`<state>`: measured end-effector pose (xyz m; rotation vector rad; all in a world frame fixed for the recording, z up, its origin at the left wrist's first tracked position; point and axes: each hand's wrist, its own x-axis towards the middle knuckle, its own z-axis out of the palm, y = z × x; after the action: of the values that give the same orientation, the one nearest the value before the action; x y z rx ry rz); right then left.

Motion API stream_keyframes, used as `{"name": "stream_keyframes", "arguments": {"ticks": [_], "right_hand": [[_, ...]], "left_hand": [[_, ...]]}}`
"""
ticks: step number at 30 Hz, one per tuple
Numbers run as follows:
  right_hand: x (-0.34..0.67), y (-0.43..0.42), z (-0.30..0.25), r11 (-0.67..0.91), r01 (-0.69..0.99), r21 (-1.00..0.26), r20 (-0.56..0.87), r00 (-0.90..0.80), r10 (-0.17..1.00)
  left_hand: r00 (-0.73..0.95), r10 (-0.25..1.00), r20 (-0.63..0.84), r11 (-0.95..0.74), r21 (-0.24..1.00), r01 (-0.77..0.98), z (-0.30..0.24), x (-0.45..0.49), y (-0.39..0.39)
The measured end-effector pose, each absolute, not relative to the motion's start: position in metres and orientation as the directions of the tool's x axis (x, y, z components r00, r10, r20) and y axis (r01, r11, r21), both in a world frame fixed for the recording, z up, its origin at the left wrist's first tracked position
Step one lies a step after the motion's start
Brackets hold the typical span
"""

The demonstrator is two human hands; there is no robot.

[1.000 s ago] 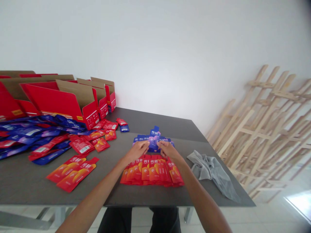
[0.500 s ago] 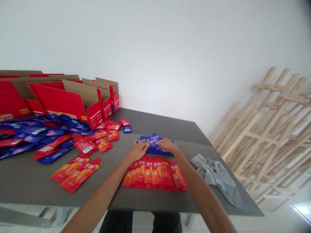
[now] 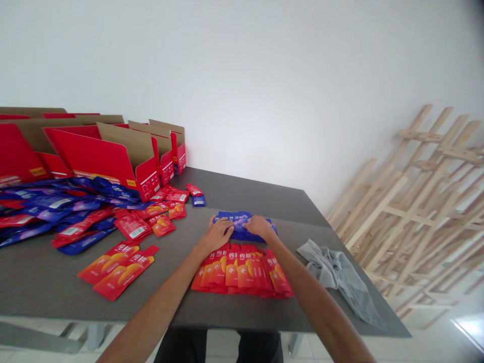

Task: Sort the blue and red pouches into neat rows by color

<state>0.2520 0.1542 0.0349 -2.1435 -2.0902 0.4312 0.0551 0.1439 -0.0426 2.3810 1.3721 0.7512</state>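
Left hand (image 3: 215, 235) and right hand (image 3: 260, 227) lie open, palms down on a low row of blue sachets (image 3: 242, 225), just apart, no clamp visible. Red sachets (image 3: 240, 272) overlap in a row directly nearer the person. Packet print: large white characters, first reads 纯, rest unclear. Dark grey worktop (image 3: 242, 194) carries loose sachets (image 3: 49, 212) at left, red cartons (image 3: 109, 156) beyond, grey cloth (image 3: 336, 275) at right. Wooden frames (image 3: 416, 201) lean by a white wall (image 3: 242, 91).

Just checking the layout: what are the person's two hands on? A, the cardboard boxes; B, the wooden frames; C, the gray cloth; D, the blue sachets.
D: the left hand and right hand both rest on the blue sachets, just beyond the red sachets.
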Motion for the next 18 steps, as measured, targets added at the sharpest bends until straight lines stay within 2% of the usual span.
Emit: {"name": "stream_keyframes", "arguments": {"ticks": [3, 8, 14, 18], "right_hand": [[0.248, 0.15, 0.037, -0.08, 0.976, -0.201, -0.141, 0.052, 0.989], [0.249, 0.146, 0.039, -0.084, 0.981, -0.172, -0.12, 0.064, 0.991], [0.252, 0.143, 0.037, -0.056, 0.974, -0.221, -0.058, 0.044, 0.997], [0.258, 0.132, 0.039, -0.031, 0.955, -0.295, 0.056, 0.05, 0.997]], "left_hand": [[0.411, 0.863, 0.294, -0.505, 0.488, 0.712, -0.043, 0.055, 0.144], [0.413, 0.858, 0.305, -0.513, 0.485, 0.708, -0.041, 0.055, 0.142], [0.382, 0.871, 0.309, -0.49, 0.488, 0.722, -0.03, 0.05, 0.14], [0.213, 0.892, 0.398, -0.406, 0.501, 0.764, -0.012, 0.014, 0.142]]}}
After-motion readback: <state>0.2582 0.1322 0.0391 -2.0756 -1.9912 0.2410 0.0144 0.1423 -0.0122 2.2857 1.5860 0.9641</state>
